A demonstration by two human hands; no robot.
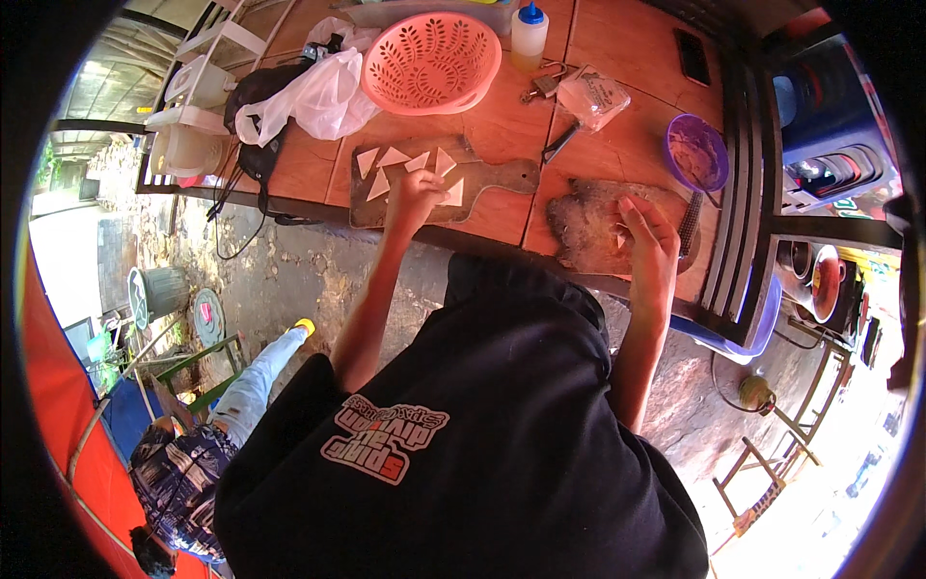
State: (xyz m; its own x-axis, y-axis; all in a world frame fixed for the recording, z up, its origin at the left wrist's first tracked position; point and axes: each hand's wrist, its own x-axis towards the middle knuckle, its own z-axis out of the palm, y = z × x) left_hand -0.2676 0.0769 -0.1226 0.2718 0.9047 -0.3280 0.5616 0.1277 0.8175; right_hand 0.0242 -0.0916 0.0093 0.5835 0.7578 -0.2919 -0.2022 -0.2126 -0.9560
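Note:
Several white triangular pieces (391,157) lie spread on a wooden cutting board (502,177) with a handle. My left hand (415,201) is over this board's near edge, fingers closed in a pinch beside one triangle (453,193); whatever is between the fingertips is hidden. On the right, my right hand (651,236) hovers above a dark, worn chopping board (579,227). Its fingers are slightly curled and apart, with small pale bits (619,237) just beside them. A black textured knife handle (690,222) lies at that board's right side.
Behind the left board stand a coral perforated basket (434,63) and a white plastic bag (328,96). A blue-capped bottle (529,39), a clear packet (593,96), a phone (692,56) and a purple bowl of paste (694,152) are farther right. Another person (193,463) is at lower left.

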